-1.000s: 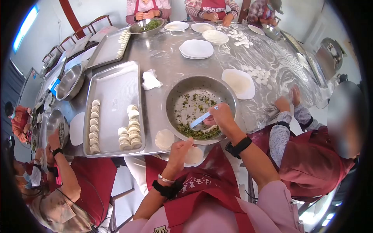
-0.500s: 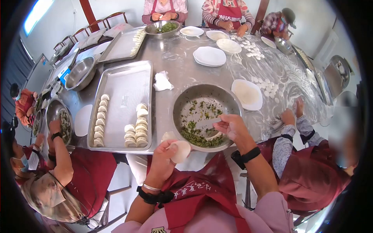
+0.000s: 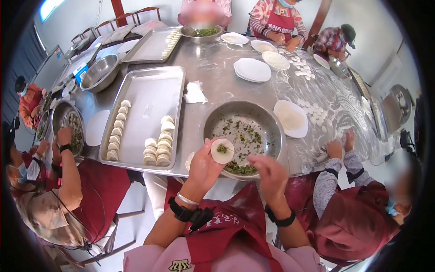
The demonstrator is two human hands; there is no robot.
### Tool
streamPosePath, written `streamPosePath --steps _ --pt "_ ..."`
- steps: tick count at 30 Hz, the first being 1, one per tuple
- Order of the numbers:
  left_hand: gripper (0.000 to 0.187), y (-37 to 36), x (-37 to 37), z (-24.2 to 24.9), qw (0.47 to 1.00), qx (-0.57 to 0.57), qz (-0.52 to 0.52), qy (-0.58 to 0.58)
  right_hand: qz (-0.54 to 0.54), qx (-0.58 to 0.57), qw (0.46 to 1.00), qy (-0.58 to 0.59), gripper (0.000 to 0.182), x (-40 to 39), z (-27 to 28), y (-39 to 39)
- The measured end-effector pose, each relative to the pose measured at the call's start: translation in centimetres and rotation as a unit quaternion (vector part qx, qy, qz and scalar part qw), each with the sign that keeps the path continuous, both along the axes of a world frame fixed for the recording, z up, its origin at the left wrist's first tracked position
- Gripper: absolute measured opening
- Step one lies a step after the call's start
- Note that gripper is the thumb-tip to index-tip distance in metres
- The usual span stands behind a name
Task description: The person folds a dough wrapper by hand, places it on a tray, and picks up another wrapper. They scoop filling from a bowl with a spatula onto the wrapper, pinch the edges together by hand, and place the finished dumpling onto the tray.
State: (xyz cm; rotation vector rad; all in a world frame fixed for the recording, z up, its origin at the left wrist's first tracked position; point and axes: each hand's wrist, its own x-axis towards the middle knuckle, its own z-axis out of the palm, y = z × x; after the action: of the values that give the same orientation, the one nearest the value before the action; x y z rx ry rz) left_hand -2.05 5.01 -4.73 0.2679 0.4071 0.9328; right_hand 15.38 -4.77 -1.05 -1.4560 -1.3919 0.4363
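Observation:
My left hand (image 3: 204, 167) holds a round dumpling wrapper (image 3: 217, 155) with a small heap of chopped green filling (image 3: 222, 148) at its middle. The wrapper is over the near left rim of a steel bowl (image 3: 277, 129), which has more green filling (image 3: 240, 168) at the bottom and bits up its wall. Beside the wrapper, at the bowl's near right edge, is my right hand (image 3: 273, 179), its fingers bent and smeared by motion. No spatula shows clearly in it. Another pale wrapper (image 3: 190, 161) lies left of the bowl, partly behind my left hand.
Left of the bowl is a metal tray (image 3: 147, 95) with rows of folded dumplings (image 3: 164, 143). A crumpled white cloth (image 3: 195, 92) and a white plate (image 3: 294, 127) flank the bowl. Co-workers sit close on both sides: a hand (image 3: 65, 137) at left, a floury hand (image 3: 334, 149) at right.
Filling now lies on the wrapper, which was bare. My left hand has moved up and right over the bowl's rim. My right hand, earlier holding a flat spatula inside the bowl, has drawn back toward me.

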Motion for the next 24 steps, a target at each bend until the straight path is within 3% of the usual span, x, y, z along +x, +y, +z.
streamPosePath --steps 2,6,8,11,14,17,24 --pt "0.039 0.4 -0.2 -0.4 1.000 0.004 0.006 0.007 0.078 0.169 0.965 -0.184 0.019 -0.7 -1.0 -0.3" --pt "0.039 0.4 -0.5 -0.8 1.000 0.015 0.015 0.022 0.090 0.153 0.968 -0.180 0.021 -0.8 -0.9 -0.5" --pt "0.041 0.3 -0.8 -0.9 0.999 0.023 0.026 0.019 0.009 0.062 0.994 -0.091 0.017 -0.2 0.6 -0.9" --pt "0.042 -0.3 -1.6 -0.7 0.998 0.031 0.040 0.029 -0.101 -0.057 0.992 0.041 0.019 2.5 2.2 0.2" --pt "0.043 -0.6 -2.6 -1.2 0.997 0.034 0.064 0.037 -0.149 -0.107 0.983 0.005 0.024 6.3 0.9 2.2" --pt "0.042 -0.9 -3.8 -1.6 0.993 0.038 0.087 0.064 -0.140 -0.173 0.974 -0.052 0.023 9.9 -1.2 3.0" --pt "0.038 -1.2 -3.9 -2.3 0.988 0.042 0.119 0.086 -0.074 -0.298 0.926 0.222 0.023 8.0 -3.1 5.9"
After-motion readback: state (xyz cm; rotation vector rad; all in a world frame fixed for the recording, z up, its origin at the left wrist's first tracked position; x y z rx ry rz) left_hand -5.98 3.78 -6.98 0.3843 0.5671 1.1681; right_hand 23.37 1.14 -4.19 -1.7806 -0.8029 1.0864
